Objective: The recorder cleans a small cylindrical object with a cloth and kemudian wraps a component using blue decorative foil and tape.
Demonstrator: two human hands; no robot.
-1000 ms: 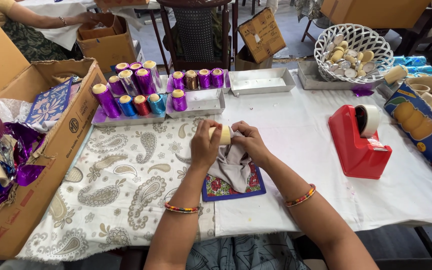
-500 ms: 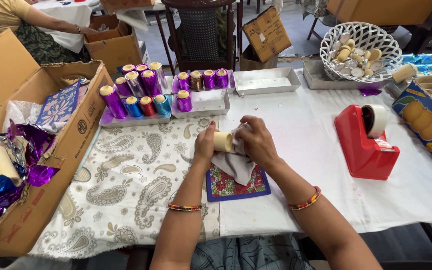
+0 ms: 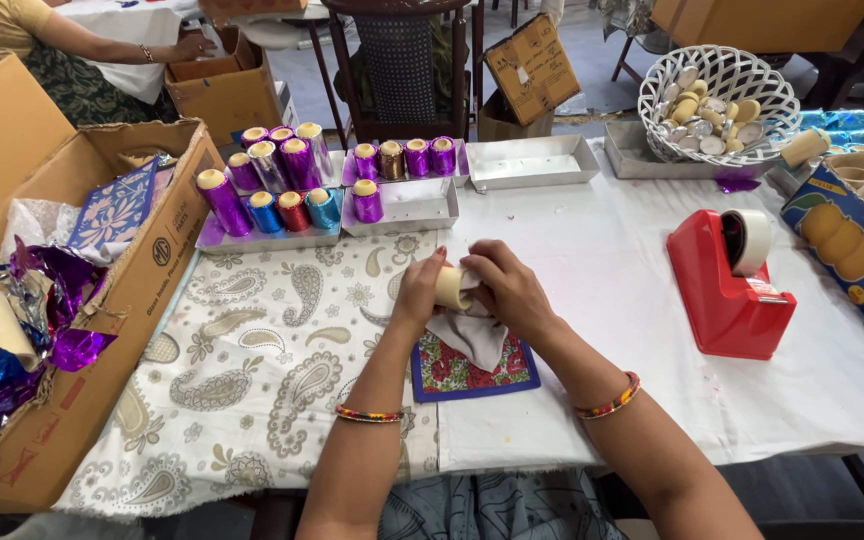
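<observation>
Upper left of centre, three metal trays (image 3: 535,163) sit in a row. The left one holds eight foil-wrapped rolls (image 3: 282,185), the middle one five, the right one none. One red tape dispenser (image 3: 727,285) stands at right, one white basket (image 3: 727,95) upper right.

The surface (image 3: 602,290) is spread with a white cloth, and a grey paisley-printed cloth (image 3: 252,380) overlaps its left part. Directly on it lie a small patterned mat with a blue border (image 3: 452,372), a red tape dispenser (image 3: 727,290) to the right, and three shallow metal trays (image 3: 532,165) along the far side (two of them carrying foil-wrapped spools). A white lattice basket (image 3: 727,80) sits on a further tray at the far right.
</observation>
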